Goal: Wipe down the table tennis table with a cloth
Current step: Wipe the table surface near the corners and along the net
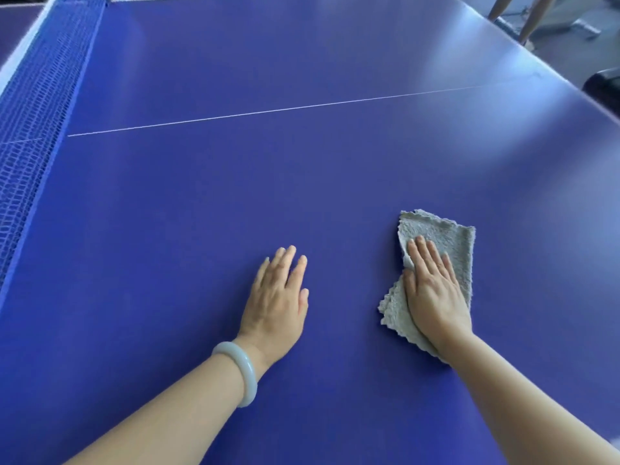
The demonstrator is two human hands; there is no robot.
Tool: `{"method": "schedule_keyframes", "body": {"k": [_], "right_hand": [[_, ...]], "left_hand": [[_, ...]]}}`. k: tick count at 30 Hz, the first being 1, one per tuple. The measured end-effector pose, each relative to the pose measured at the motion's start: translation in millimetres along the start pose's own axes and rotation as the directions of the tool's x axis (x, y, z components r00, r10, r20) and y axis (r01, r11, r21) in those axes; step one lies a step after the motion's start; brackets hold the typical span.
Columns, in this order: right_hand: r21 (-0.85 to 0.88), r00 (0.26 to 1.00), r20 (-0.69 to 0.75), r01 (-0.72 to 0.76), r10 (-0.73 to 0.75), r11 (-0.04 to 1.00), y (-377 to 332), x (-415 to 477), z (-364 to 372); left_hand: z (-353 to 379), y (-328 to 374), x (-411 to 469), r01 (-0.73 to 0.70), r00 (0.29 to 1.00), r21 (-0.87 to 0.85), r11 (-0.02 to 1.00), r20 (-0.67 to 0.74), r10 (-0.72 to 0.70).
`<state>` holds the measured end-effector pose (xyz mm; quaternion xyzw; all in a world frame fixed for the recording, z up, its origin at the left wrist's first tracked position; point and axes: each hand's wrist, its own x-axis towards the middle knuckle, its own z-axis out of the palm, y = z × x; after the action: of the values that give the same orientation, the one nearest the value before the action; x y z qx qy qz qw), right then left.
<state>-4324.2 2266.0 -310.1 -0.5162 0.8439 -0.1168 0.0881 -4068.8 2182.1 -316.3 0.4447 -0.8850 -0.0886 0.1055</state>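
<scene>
The blue table tennis table (268,182) fills the view, with a thin white centre line crossing it. A folded grey cloth (456,243) lies on the table at the lower right. My right hand (432,290) presses flat on the cloth with straight fingers, covering its middle. My left hand (278,297) rests flat on the bare table surface to the left of the cloth, fingers straight, holding nothing. A pale bangle sits on my left wrist.
The blue net (37,122) runs along the left side of the table. The table's far right edge (550,68) borders a grey floor with wooden legs (533,18) and a dark object (604,85).
</scene>
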Motion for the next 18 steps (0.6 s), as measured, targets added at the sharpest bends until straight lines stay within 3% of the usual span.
{"method": "schedule_keyframes", "body": {"k": [4,7,10,14,16,18], "right_hand": [[0.245,0.989,-0.006,-0.143,0.149,0.959,-39.3,-10.2,4.8],[0.259,0.999,-0.007,0.041,-0.041,0.965,-96.1,-62.2,22.8],[0.150,0.976,-0.001,0.215,-0.218,0.965,-122.1,-130.7,41.3],[0.096,0.954,0.030,0.295,-0.299,0.951,-50.5,-152.9,22.2],[-0.042,0.980,0.017,0.197,-0.196,0.980,8.1,-140.4,2.7],[-0.119,1.000,0.021,0.005,-0.002,0.993,58.2,-117.2,-18.1]], "left_hand": [[13.0,17.9,1.7,0.078,0.995,0.101,0.992,0.052,-0.083],[10.7,16.3,1.6,0.066,0.993,0.063,0.996,0.090,-0.071],[8.5,15.8,1.9,0.045,0.996,0.023,0.999,0.079,-0.047],[8.2,19.3,0.7,0.062,0.997,0.014,0.998,0.048,-0.063],[8.4,20.5,-0.5,0.072,0.996,0.019,0.997,0.042,-0.073],[8.4,21.2,0.0,0.074,0.997,0.024,0.997,0.036,-0.075]]}}
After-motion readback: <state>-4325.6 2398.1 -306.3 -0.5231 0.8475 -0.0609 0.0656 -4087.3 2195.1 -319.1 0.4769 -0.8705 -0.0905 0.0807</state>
